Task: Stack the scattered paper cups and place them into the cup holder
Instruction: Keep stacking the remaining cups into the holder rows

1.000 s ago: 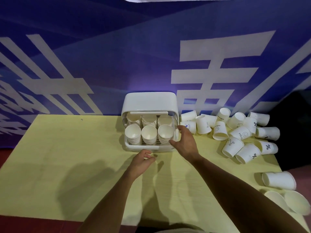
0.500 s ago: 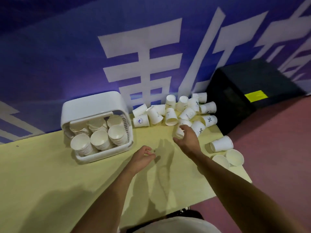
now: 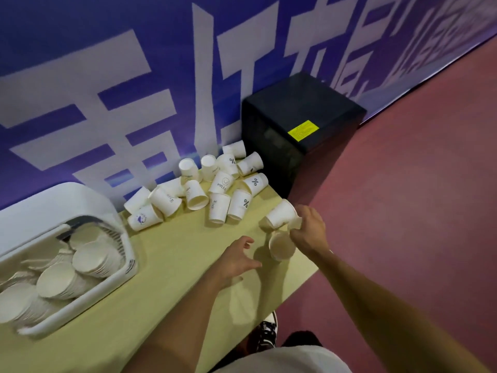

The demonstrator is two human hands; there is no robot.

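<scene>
Right hand (image 3: pixel 309 230) at the table's (image 3: pixel 174 265) far right edge, fingers curled round the rim end of a tipped cup (image 3: pixel 281 215). The cup's long axis runs roughly 8-to-2 o'clock and its mouth seems to face the palm, though I can't tell if it is lifted or touching the table. Just under that hand stands an upright cup (image 3: pixel 281 246), mouth up. It sits at 3 o'clock from the left hand (image 3: pixel 236 261) and near it, so the left is the free hand closer to it. The left fingers (image 3: pixel 243 242) are spread and relaxed, holding nothing. Likely next step is nesting the tipped cup into the upright one, which needs turning it base-down. The scattered pile (image 3: pixel 215 184) lies at 12 o'clock from the left hand. The cup holder (image 3: pixel 67 208), with stacks inside, sits at 9 o'clock, well apart.
</scene>
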